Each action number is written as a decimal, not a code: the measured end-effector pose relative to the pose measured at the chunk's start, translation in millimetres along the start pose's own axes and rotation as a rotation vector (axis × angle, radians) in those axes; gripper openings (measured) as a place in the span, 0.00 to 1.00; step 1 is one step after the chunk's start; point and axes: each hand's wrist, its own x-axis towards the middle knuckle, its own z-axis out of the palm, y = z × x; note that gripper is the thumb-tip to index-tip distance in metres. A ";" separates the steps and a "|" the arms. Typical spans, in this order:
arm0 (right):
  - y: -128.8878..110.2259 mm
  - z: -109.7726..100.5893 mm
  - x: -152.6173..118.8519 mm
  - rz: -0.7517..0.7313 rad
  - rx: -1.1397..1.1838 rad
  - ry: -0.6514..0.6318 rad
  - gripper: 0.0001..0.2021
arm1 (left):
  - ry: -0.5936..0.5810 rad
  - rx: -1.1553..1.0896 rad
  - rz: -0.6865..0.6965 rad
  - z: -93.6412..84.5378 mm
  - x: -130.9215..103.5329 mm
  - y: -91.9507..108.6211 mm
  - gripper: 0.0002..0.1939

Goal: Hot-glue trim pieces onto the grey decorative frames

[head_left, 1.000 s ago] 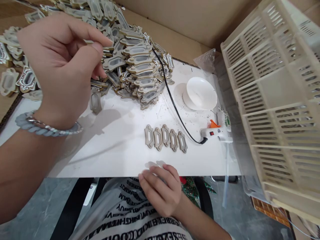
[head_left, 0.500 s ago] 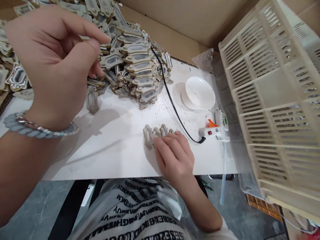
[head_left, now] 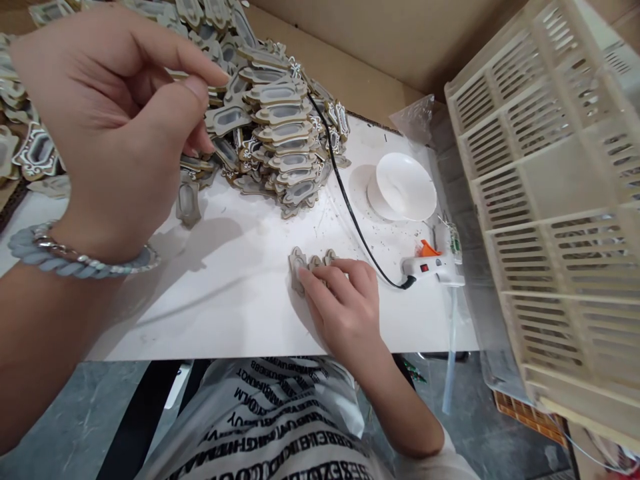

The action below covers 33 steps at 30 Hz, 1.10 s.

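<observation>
On the shirt [head_left: 220,390] I see black capitals [head_left: 237,437], words unclear. The row of grey frames [head_left: 297,261] lies on the white tabletop [head_left: 225,320], long axes pointing away from the shirt. The right hand [head_left: 350,310] covers some; the left hand [head_left: 117,133] curls, raised — whether either's fingers are clamped, I can't tell.

The person's left hand [head_left: 113,127] and right hand [head_left: 345,307] are bare. Around the left wrist sits a thick, twisted band [head_left: 65,268] in soft grey-blue, like rope. Worn with it is a slim bracelet [head_left: 117,269] of small pale beads, with a shiny metallic section. The torso is covered by a loose white shirt [head_left: 220,383] printed with rows of bold black capital letters [head_left: 260,447] (they appear upside down, too distorted to read as words). By the right elbow, the edge of a pale, plain sleeve [head_left: 443,463] shows above the bare forearm.
</observation>
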 end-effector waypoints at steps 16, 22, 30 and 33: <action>6.4 -12.2 -7.2 0.135 0.157 -0.172 0.10 | -0.082 0.222 -0.052 -2.0 -7.8 20.1 0.17; 1.0 -5.4 -8.5 0.087 0.040 -0.121 0.09 | -0.424 0.261 0.118 -6.6 -6.8 17.6 0.15; -0.8 -8.6 -8.9 0.100 0.032 -0.078 0.08 | -1.022 0.371 0.300 12.0 -17.6 5.5 0.16; -10.4 -9.6 -7.9 0.092 0.089 -0.045 0.08 | -0.802 0.380 0.348 9.2 -16.8 9.5 0.15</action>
